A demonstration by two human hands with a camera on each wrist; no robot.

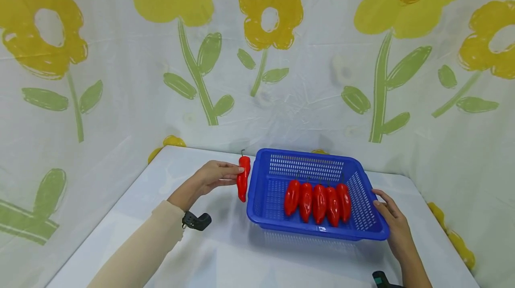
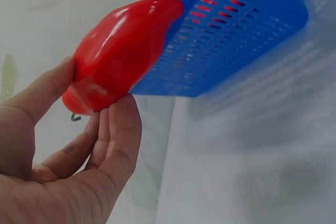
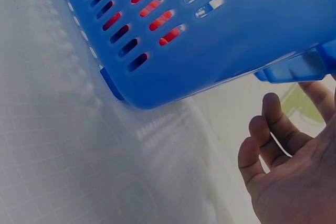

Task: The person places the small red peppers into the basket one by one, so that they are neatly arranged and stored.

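Note:
My left hand [image 1: 215, 176] pinches a red pepper [image 1: 243, 178] between thumb and fingers, just outside the left rim of a blue plastic basket [image 1: 257, 216]. The pepper hangs upright, its thin stem on top. In the left wrist view, the glossy pepper [image 2: 123, 51] overlaps part of the basket's wall. Several more red peppers [image 1: 319, 203] lie side by side inside the basket. My right hand [image 1: 396, 225] grips the basket's right rim with thumb and index finger. In the right wrist view, the other fingers [image 3: 273, 129] hang loosely curled below the rim, off the basket wall.
The basket stands over a white table [image 1: 193, 252], with its slotted walls casting shadows. Behind and at both sides hangs a pale curtain [image 1: 306, 113] printed with yellow flowers. A black wrist device [image 1: 196, 221] sits at the left cuff.

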